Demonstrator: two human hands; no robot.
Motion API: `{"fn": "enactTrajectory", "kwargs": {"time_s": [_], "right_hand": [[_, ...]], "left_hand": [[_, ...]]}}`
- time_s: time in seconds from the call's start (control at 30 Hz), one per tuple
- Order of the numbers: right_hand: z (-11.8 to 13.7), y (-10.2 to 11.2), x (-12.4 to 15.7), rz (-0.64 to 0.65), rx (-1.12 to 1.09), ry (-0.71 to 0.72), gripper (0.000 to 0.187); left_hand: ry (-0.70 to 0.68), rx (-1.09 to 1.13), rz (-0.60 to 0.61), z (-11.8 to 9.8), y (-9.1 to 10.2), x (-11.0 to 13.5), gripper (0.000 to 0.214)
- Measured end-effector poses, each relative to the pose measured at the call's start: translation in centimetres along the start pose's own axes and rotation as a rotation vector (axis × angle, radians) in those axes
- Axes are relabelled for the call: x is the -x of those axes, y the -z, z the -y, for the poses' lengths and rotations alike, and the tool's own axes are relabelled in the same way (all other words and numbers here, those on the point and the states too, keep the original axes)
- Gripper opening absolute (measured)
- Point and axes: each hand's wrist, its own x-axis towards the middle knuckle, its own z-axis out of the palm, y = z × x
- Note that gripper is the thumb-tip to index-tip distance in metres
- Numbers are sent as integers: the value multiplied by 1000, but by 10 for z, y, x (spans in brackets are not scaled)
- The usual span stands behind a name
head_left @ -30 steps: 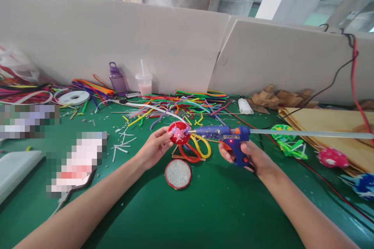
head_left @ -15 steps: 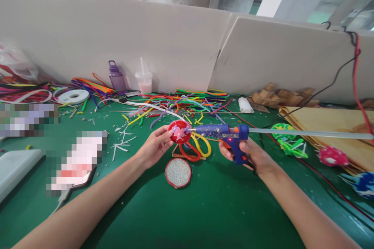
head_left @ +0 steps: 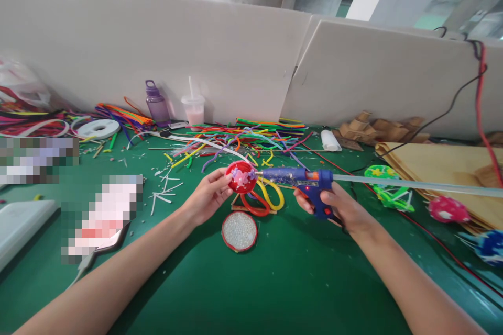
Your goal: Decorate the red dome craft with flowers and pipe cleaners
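Between its thumb and fingers, my left hand (head_left: 208,193) pinches a round red craft piece (head_left: 242,184) decorated with pink and purple flowers and white beads. My right hand (head_left: 334,204) grips a blue hot glue gun (head_left: 296,178) by its handle, and a small red light glows on the gun. The nozzle is at the right edge of the red piece; whether it touches cannot be made out. A long clear glue stick (head_left: 393,183) sticks out of the gun's rear. Below the red piece lies a round red-rimmed dish of small white beads (head_left: 239,231). Scissors with red and yellow handles (head_left: 272,196) lie behind.
Coloured pipe cleaners (head_left: 243,138) are heaped at the back beside a drink cup (head_left: 193,110) and a purple bottle (head_left: 157,104). Green (head_left: 389,188), pink (head_left: 448,209) and blue (head_left: 489,246) craft pieces sit at right. A red cord (head_left: 436,248) crosses the table there.
Both hands keep nearly the same pose. The glue gun has shifted very slightly left against the red piece, its nozzle still at that piece's right edge.
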Motion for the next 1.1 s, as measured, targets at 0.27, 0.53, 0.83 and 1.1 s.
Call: {"fn": "enactTrajectory", "kwargs": {"time_s": [0.27, 0.53, 0.83, 1.1], "right_hand": [[9, 15, 3, -104, 84, 16, 57], [16, 44, 4, -64, 585, -141, 42], [9, 49, 1, 117, 1058, -242, 32], [22, 39, 8, 94, 1142, -315, 48]], "left_hand": [[-12, 21, -20, -3, -3, 0, 18], [-39, 18, -31, -4, -1, -1, 15], [-36, 40, -52, -3, 2, -2, 19], [-84, 59, -98, -2, 0, -3, 12]]}}
